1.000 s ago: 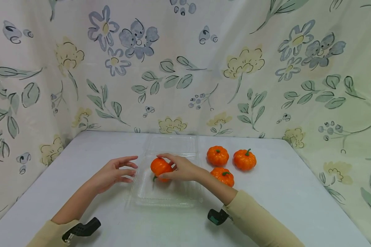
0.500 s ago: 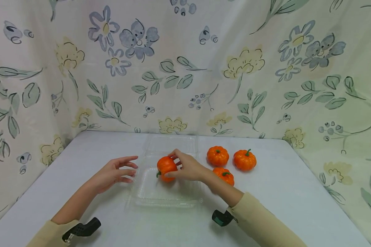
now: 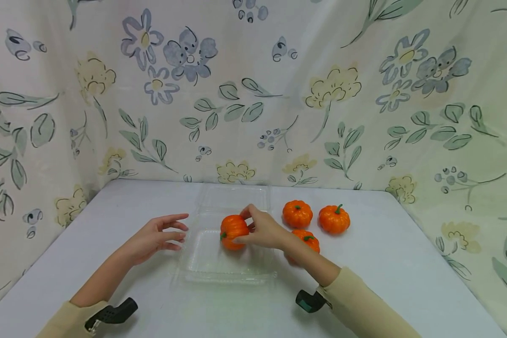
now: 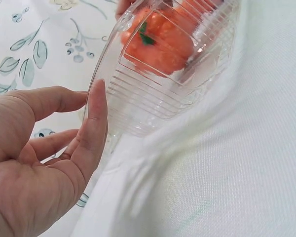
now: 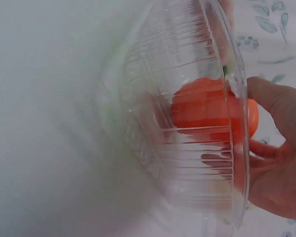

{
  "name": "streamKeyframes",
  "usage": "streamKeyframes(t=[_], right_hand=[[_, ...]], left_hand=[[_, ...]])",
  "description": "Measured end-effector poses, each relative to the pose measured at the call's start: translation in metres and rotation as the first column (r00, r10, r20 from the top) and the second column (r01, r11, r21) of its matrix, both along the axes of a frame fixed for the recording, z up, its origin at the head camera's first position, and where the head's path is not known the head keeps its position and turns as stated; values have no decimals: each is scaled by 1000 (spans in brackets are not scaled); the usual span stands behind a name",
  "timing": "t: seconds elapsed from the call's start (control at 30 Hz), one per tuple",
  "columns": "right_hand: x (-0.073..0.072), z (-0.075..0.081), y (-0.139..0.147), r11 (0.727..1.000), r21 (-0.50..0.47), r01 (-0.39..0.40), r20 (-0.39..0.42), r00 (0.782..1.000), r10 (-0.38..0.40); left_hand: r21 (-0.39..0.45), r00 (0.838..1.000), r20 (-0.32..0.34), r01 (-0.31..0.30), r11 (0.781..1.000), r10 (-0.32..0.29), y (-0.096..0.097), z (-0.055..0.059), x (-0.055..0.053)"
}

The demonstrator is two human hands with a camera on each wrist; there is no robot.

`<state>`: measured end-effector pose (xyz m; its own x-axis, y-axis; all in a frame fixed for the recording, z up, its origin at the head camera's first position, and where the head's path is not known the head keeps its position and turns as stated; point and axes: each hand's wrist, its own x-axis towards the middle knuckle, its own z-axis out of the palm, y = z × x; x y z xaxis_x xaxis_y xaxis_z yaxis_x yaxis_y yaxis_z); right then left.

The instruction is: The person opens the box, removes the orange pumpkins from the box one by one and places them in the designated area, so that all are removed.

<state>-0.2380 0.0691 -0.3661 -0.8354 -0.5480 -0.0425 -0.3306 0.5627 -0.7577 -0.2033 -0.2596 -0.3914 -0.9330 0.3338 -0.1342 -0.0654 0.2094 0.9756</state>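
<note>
An open clear plastic clamshell container (image 3: 219,277) sits mid-table, its lid (image 3: 236,195) folded back behind the base. My right hand (image 3: 264,230) grips an orange toy pumpkin (image 3: 233,232) by its right side, fingers on top and thumb low. Tipped sideways, the pumpkin has its green stem pointing left, inside the outline of the base. In the right wrist view the pumpkin (image 5: 207,108) shows through the ribbed wall, its end past the rim. Along the left rim lie the fingertips of my left hand (image 3: 154,239), fingers spread and relaxed, touching the edge in the left wrist view.
Three more orange pumpkins stand right of the container: one at the back (image 3: 297,214), one farther right (image 3: 334,219), and one (image 3: 306,239) partly behind my right forearm. A floral curtain (image 3: 253,117) borders the white table (image 3: 384,263).
My right hand has moved slightly right over the container with the pumpkin, whose stem has turned from pointing down-left to pointing left. My left hand has stayed at the rim.
</note>
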Motion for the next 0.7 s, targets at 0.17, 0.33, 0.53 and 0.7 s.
streamKeyframes(t=[0.17,0.33,0.53,0.7], right_hand=[[2,-2,5,999,-24,-22,17,1000,22],[2,-4,10,995,-41,-95,0,995,95],[2,-5,11,994,-42,-102,6,995,103],[3,-4,7,998,-40,-50,8,999,50]], left_hand=[[3,1000,-4,2,1000,-2,0,1,1],[5,1000,-2,3,1000,-3,0,1,1],[10,1000,-10,8,1000,-8,0,0,2],[7,1000,-12,3,1000,-3,0,0,2]])
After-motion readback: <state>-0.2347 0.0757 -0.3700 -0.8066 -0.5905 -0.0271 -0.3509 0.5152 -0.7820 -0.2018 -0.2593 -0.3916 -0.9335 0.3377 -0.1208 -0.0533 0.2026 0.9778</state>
